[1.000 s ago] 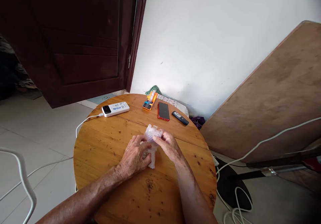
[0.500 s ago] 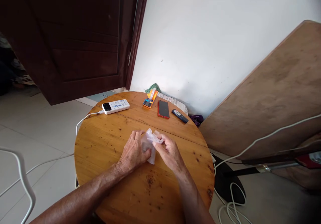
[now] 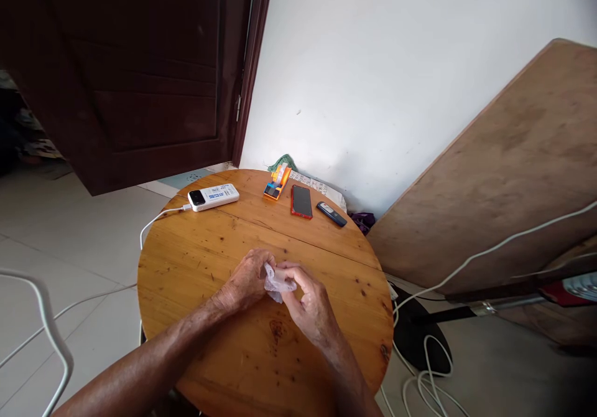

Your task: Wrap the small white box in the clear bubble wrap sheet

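A crumpled piece of clear bubble wrap (image 3: pixel 276 281) is pinched between both my hands over the middle of the round wooden table (image 3: pixel 196 261). My left hand (image 3: pixel 246 279) holds its left side with curled fingers. My right hand (image 3: pixel 308 302) grips its right side, thumb and fingers closed over it. Most of the wrap is hidden inside my hands.
At the table's far edge lie a white power bank (image 3: pixel 213 196) with a white cable, an orange tape dispenser (image 3: pixel 277 183), a red-cased phone (image 3: pixel 301 201) and a small dark device (image 3: pixel 331 213). A wooden board (image 3: pixel 508 174) leans at the right. White cables (image 3: pixel 433 392) lie on the floor.
The bubble wrap has been folded and squeezed down from an upright bundle into a small wad. Both hands have closed around it and drawn nearer to me.
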Tool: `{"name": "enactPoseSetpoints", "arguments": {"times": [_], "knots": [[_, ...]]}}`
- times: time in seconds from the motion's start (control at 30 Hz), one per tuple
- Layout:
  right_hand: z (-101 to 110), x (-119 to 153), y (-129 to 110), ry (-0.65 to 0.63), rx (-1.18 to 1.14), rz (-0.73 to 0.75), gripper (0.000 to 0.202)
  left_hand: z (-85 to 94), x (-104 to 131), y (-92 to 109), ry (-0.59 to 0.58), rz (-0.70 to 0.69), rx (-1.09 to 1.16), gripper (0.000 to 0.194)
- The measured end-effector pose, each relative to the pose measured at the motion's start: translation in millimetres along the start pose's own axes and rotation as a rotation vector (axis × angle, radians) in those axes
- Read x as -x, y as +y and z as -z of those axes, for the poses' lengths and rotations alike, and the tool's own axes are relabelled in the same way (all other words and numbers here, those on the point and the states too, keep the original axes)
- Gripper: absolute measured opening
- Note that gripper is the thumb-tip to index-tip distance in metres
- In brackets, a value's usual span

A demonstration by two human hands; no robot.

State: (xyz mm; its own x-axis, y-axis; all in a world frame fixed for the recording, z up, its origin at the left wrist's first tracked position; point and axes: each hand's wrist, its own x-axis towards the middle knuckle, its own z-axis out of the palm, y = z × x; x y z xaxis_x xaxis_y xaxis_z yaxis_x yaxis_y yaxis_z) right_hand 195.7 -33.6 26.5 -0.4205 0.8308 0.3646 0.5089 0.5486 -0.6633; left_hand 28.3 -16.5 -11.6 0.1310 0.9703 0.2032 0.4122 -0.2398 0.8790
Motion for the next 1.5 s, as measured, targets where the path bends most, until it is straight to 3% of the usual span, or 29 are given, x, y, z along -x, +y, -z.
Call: {"name": "enactPoseSetpoints", "arguments": {"times": [0.1, 0.3, 0.7, 0.93, 1.17, 1.5], "knots": [[-6.4, 6.7, 3.7, 0.019, 0.088, 0.082, 0.024, 3.4, -0.2, -0.6, -0.03, -0.016, -0.032, 0.011], [-19.4, 13.6, 8.9, 0.052, 0.269, 0.185, 0.05, 10.7, -2.0, 0.1, -0.091, -0.033, -0.087, 0.014], [-21.0, 12.1, 12.7, 0.091, 0.317, 0.202, 0.034, 14.0, 0.5, 5.0, -0.105, -0.031, 0.04, 0.008], [-11.1, 13.0, 7.3, 0.027, 0.091, 0.122, 0.025, 14.4, -0.2, 3.2, -0.122, 0.03, 0.148, 0.011], [-17.8, 7.8, 10.2, 0.108, 0.012, 0.064, 0.013, 10.8, -1.2, -2.1, -0.099, 0.036, 0.155, 0.011], [-26.0, 4.3, 11.5, 0.174, -0.019, -0.002, 0.005, 26.2, -0.9, 2.1, -0.246, 0.038, 0.209, 0.019]]}}
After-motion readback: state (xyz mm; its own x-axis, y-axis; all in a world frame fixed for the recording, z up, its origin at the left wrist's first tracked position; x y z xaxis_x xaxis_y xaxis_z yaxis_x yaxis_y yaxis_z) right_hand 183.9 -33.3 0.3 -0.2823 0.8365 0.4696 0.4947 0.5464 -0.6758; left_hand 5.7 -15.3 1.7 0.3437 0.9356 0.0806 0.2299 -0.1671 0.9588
